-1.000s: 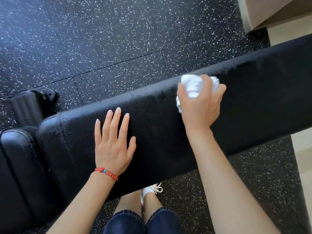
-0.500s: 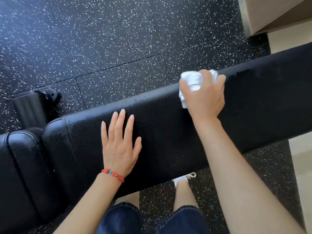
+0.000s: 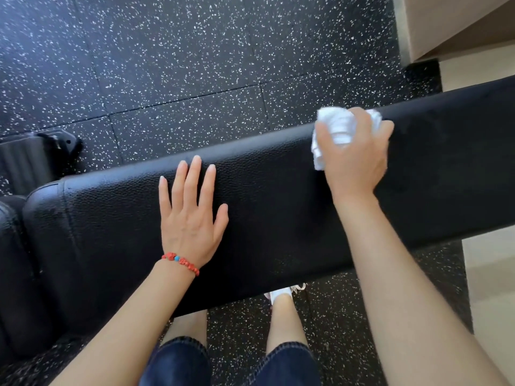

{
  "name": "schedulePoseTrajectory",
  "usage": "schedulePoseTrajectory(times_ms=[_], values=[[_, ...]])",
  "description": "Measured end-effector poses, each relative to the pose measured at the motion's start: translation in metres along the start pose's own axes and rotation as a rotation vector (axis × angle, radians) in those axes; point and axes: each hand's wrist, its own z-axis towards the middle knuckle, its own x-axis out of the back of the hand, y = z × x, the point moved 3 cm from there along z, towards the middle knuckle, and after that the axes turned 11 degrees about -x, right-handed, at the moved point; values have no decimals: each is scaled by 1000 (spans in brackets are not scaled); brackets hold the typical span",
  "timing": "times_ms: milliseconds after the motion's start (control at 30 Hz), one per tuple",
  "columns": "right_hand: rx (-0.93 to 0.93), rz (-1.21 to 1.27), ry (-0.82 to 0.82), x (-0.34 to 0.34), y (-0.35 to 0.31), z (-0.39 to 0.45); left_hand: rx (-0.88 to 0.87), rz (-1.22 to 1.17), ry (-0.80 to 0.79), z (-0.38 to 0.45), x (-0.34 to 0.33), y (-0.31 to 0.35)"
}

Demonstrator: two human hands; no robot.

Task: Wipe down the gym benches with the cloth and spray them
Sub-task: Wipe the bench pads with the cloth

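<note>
Right grip is clamped on the bunched white cloth; left grip lies flat, fingers apart, on the bench pad. Cloth looks soft and light, so hold it as a wad.

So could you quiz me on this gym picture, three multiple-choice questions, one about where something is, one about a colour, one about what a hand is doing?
1. Where is the white cloth?
A. on the floor
B. at the far edge of the bench pad
C. draped over a knee

2. What colour is most of the bracelet?
A. red
B. green
C. yellow

3. What is the left hand doing?
A. squeezing a spray bottle
B. making a fist
C. lying flat on the pad, fingers straight

Answers:
1 B, the right hand holds the bunched cloth against the pad's far edge.
2 A, its beads are red, with one blue bead.
3 C, the palm is down and it holds nothing.
</note>
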Motion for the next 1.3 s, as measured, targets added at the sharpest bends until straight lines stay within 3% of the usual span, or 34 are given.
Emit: schedulePoseTrajectory(times_ms=[133,233,300,400,500,567,667,767,900,1000,1067,1167,1300], values=[[261,15,-131,-13,-22,-56,7,8,0,1,0,2],[442,13,-168,-9,-19,-52,9,1,0,1,1,2],[409,-3,-150,1,-6,-24,17,-1,-1,1,3,3],[135,-9,-56,18,28,36,46,-11,-1,5,6,9],[33,-24,26,22,40,52,-4,-15,16,20,7,28],[95,-20,-33,15,28,31,-58,-40,31,34,8,48],[333,5,-142,8,14,-3,-85,-77,17,49,4,77],[443,-20,-142,17,23,21,-44,-83,-34,52,-3,89],[113,-17,-25,37,62,81,-59,-36,-30,50,-8,86],[34,-12,28,37,67,80,-64,-32,-8,48,-12,85],[104,18,-30,29,56,48,-62,-24,1,48,-14,85],[353,29,-144,19,46,-14,-72,-16,16,48,-16,84],[492,33,-155,25,58,-9,-65,-35,33,47,-14,85]])
